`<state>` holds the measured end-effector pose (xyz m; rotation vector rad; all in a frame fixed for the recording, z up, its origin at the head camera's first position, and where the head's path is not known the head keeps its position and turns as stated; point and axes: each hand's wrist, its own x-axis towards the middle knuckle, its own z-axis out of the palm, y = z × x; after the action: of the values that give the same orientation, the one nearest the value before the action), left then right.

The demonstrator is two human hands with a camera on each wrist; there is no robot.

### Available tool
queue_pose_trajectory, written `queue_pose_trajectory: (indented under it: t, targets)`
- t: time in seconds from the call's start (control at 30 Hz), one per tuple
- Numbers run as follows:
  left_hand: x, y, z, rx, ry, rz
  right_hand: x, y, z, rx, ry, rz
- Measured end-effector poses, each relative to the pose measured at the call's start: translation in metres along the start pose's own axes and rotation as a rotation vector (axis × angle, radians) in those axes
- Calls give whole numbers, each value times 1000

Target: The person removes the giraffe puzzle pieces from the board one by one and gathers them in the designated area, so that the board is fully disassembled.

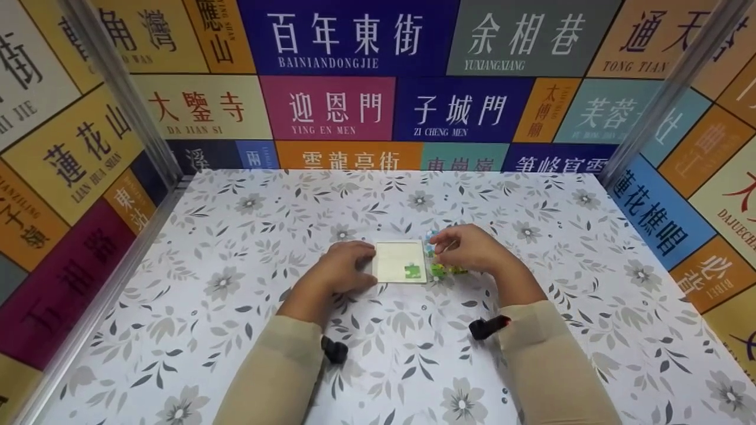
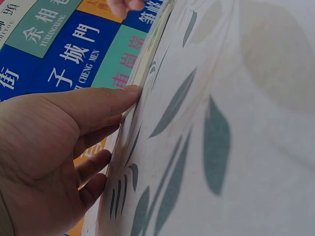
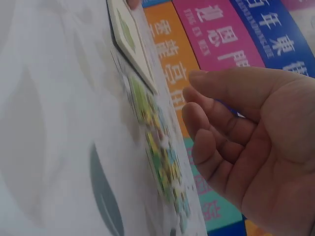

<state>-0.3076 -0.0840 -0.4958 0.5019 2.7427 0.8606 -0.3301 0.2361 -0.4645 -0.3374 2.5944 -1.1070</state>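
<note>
A small square cream puzzle board point(image 1: 393, 260) with a raised rim lies flat on the table, one green jigsaw piece point(image 1: 411, 271) in its near right corner. My left hand point(image 1: 348, 267) rests at the board's left side, thumb near the front corner and fingers farther back; in the left wrist view the thumb tip meets the edge. To the right of the board lie several loose jigsaw pieces point(image 3: 165, 164) in green, yellow and blue. Just above them hovers my right hand point(image 1: 466, 248), its fingers loosely bent and, in the right wrist view, holding nothing.
A white tablecloth point(image 1: 236, 348) with grey leaves and flowers covers the table. Colourful panels point(image 1: 336, 109) with Chinese lettering stand along the back and both sides. A small black device point(image 1: 489, 327) sits at the right cuff, another point(image 1: 335, 350) at the left.
</note>
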Motion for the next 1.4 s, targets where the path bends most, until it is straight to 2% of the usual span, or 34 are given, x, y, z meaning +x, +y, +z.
queue_pose_trajectory:
  t: [0.23, 0.53, 1.07, 1.4]
  targets:
    - [0, 1, 0, 1, -2, 4, 10, -21, 17, 7, -29, -40]
    - [1, 1, 0, -6, -14, -46, 17, -17, 29, -8, -74, -67]
    - [-1, 0, -2, -3, -1, 9, 14, -26, 42, -127, -103, 48]
    - [-3, 1, -2, 0, -2, 10, 14, -24, 42, -157, -100, 23]
